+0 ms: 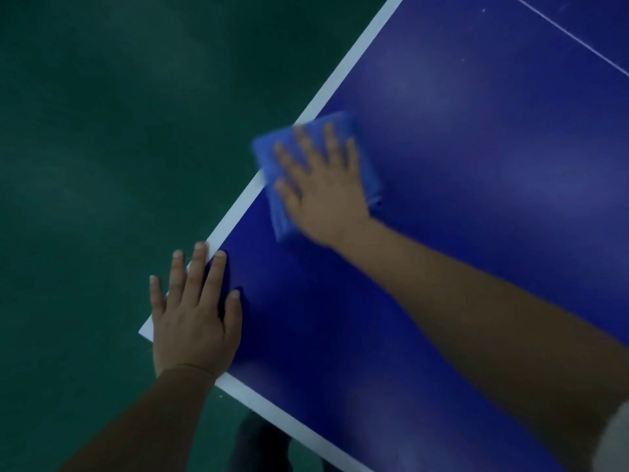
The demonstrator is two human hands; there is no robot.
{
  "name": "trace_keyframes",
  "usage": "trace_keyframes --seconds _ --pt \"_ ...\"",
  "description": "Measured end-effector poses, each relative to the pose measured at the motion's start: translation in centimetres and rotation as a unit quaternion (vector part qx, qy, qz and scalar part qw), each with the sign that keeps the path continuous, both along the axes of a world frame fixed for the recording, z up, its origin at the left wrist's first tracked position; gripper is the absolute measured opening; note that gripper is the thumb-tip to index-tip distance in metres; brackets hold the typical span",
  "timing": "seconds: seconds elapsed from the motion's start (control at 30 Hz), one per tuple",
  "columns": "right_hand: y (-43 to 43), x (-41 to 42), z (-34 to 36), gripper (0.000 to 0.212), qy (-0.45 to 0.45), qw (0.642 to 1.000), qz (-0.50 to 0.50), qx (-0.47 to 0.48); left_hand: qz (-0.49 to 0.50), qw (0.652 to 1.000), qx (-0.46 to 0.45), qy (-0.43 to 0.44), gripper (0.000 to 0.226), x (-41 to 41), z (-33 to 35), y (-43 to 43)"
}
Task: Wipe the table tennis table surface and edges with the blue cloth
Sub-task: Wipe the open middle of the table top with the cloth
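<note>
The dark blue table tennis table point(476, 206) has a white border line along its edges, and its near-left corner lies under my left hand. My left hand point(194, 315) rests flat on that corner with straight fingers, some reaching past the white edge. My right hand point(323, 185) presses flat, fingers spread, on the folded blue cloth point(272, 151), which lies on the surface next to the left white edge line. The cloth and right hand are blurred by motion.
Green floor point(102, 165) lies beyond the table's left and near edges. A thin white centre line point(575, 42) crosses the surface at the far right. Something dark point(258, 444), hard to identify, shows below the near edge.
</note>
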State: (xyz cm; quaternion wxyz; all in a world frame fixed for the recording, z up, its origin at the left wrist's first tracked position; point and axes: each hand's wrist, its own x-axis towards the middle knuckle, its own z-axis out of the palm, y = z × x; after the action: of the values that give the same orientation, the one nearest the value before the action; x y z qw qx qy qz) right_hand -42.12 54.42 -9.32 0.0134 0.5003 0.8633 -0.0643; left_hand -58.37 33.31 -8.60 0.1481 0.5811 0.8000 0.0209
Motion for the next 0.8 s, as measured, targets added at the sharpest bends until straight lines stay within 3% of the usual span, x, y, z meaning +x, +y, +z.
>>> trace_keyframes --seconds 0.07,0.1,0.17,0.27,0.4,0.47,0.57,0.63,0.67,0.7,0.73,0.8 --pt "-3.7 3.0 0.1 0.056 0.019 0.995 0.103 0.004 0.001 1.000 0.001 -0.008 0.064 -0.1 0.0 0.0" --pt "-4.1 5.8 0.1 0.055 0.025 0.996 0.085 0.013 0.000 1.000 0.000 -0.011 0.064 -0.1 0.0 -0.1" --pt "-4.1 12.1 0.4 0.055 0.005 0.998 -0.050 0.032 -0.002 1.000 -0.001 -0.015 0.064 -0.2 0.0 -0.2" --pt "-6.9 19.1 1.1 0.062 -0.018 0.969 -0.248 -0.010 -0.010 1.000 0.002 -0.027 0.064 -0.2 0.1 -0.2" --pt "-16.3 16.2 1.0 0.064 0.005 0.920 -0.391 0.006 -0.021 0.999 -0.001 -0.033 0.064 -0.5 0.0 -0.4" --pt "-22.3 12.3 0.6 0.058 0.004 0.919 -0.394 0.038 -0.026 0.999 0.001 -0.033 0.065 -0.6 -0.1 -0.3" --pt "-31.2 8.2 0.0 0.056 0.002 0.959 -0.279 0.041 -0.033 0.999 0.006 -0.036 0.066 -0.6 -0.2 -0.5" --pt "-32.4 9.4 0.5 0.056 -0.006 0.979 -0.201 0.018 -0.044 0.998 0.005 -0.034 0.067 -0.6 -0.2 -0.5" --pt "-32.0 10.5 0.6 0.057 -0.021 0.976 -0.214 0.014 -0.048 0.998 0.005 -0.034 0.067 -0.6 -0.2 -0.5" --pt "-31.2 11.6 0.8 0.058 -0.031 0.960 -0.277 0.014 -0.052 0.998 0.004 -0.034 0.067 -0.6 -0.2 -0.5" --pt "-30.1 12.5 1.0 0.060 -0.029 0.922 -0.387 0.013 -0.053 0.998 0.003 -0.035 0.066 -0.6 -0.2 -0.5" --pt "-27.2 12.5 1.0 0.062 0.005 0.791 -0.611 0.032 -0.053 0.998 0.004 -0.043 0.065 -0.6 -0.1 -0.5"
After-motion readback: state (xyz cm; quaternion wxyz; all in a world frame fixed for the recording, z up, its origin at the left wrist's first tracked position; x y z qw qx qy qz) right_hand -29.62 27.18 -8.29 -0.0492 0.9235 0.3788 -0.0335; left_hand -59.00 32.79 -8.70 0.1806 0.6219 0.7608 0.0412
